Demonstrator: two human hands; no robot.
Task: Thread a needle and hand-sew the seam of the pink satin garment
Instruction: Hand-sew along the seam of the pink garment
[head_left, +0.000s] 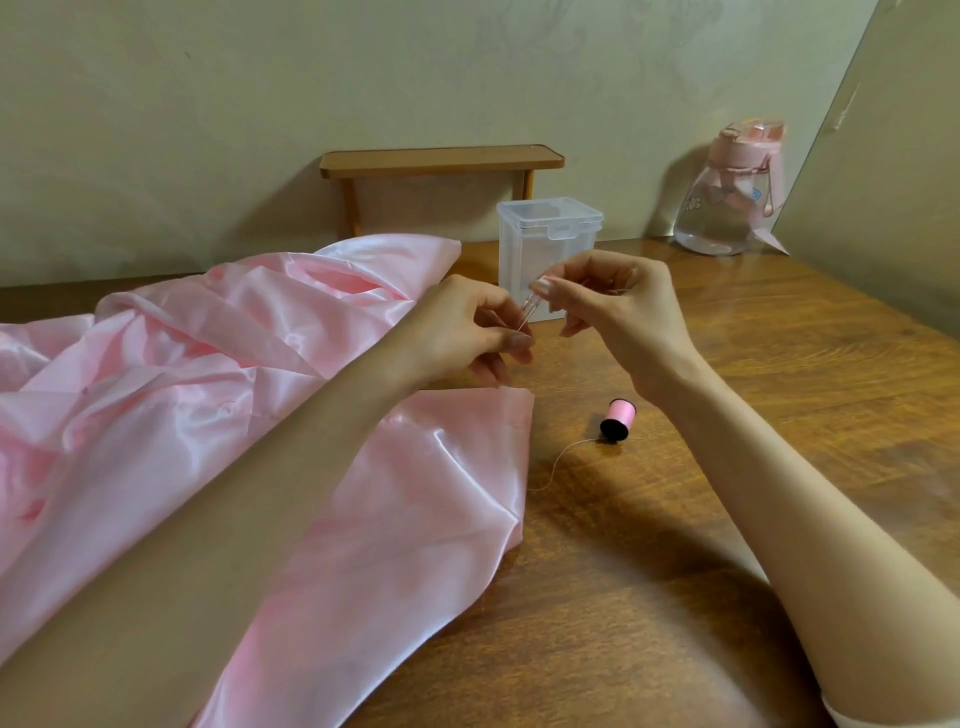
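Jointly, left hand and right hand pinch a clear tube by the garment edge.

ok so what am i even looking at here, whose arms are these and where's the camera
There is no machine here: these are a person's two bare arms. The single picture comes from a camera worn on their head, looking forward and down, so you see roughly what they see.

The left hand and the right hand meet in the middle and together pinch a small clear tube, one at each end. What is inside it is too small to tell.

On the wooden table the pink satin lies on the left. Near the right arm is a pink spool, with a loose thread trailing from it. At the back stand a clear box, a small shelf and a water bottle.
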